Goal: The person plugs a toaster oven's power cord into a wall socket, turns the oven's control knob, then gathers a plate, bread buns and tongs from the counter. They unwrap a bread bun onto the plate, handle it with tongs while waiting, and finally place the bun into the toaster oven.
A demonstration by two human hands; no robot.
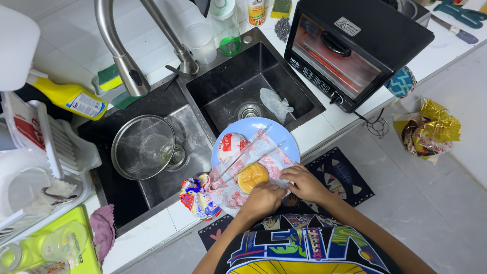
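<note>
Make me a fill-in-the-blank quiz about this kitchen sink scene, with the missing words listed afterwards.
1. Both hands, the left hand and the right hand, grip a clear plastic wrapper lying on a plate coloured ____.
2. Inside the wrapper sits a round yellow ____.
3. The metal strainer rests in the ____ sink basin.
4. The toaster oven on the counter is coloured ____.

Missing words: blue; bun; left; black

Bun on wrapper on plate, before sink; toaster oven right of sink.
</note>
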